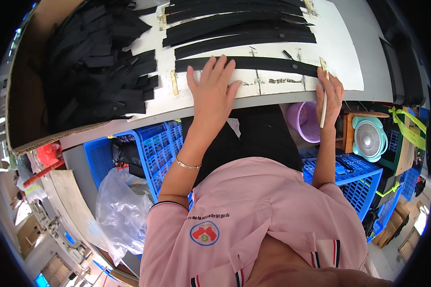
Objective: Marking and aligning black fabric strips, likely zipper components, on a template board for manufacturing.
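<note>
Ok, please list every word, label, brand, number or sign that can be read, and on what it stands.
Pink shirt: a dark printed line on the chest, wording not copied here.
Round badge on the shirt: a letter among red shapes, not copied here.
White board: dark marks, too unclear to read.

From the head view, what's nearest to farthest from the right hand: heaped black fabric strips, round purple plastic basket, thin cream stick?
1. Thin cream stick: in the right hand.
2. Round purple plastic basket: lower, slightly left.
3. Heaped black fabric strips: far left.
</note>
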The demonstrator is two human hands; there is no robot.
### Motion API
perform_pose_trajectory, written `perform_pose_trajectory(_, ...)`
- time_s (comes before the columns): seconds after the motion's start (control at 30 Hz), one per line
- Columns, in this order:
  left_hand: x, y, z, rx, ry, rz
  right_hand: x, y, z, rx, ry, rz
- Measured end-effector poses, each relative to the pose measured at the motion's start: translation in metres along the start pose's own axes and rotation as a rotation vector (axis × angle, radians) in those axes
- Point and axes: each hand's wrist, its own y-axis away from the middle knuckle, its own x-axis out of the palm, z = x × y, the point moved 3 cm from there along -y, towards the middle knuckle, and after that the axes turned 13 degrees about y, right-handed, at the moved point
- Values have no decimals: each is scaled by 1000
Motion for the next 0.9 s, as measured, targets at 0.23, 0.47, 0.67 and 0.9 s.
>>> perform_pose_trajectory(0.23,-16,39,3,-89,-30,12,1,2,-3,68,-8,-2)
perform_pose_trajectory(0.47,-36,55,27,-197,-63,-57,-5,-2,3,101,-20,2)
perform_pose_trajectory(0.67,-30,58,27,-164,-82,-109,-16,-27,49,275,-448,106)
perform_pose_trajectory(0.9,-29,58,27,-158,-86,-120,11,-66,163,235,-964,346)
